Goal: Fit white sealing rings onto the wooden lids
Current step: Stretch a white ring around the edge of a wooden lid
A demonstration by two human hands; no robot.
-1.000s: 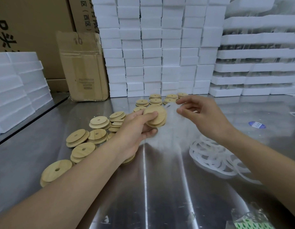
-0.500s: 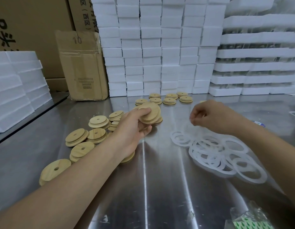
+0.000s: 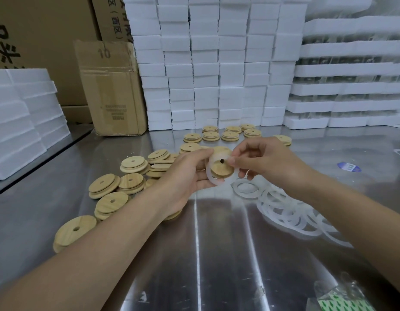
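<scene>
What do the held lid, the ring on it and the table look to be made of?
Lid: pale wood or bamboo, matte, with fine grain lines. Ring: translucent milky white, thin and slightly bent, probably silicone or soft rubber. Table: brushed metal, likely stainless steel, given its streaky mirror-like reflections.

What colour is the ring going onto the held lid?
The ring is translucent milky white against the tan lid; the head view shows it best.

Shiny brushed-steel tabletop [image 3: 217, 265], streaked with glare. Back: wall of stacked white foam blocks [image 3: 217, 63]. Right: layered white foam trays [image 3: 351, 70]. Left: stacked white foam slabs [image 3: 21, 113], with brown cardboard cartons [image 3: 111, 90] behind them.
</scene>
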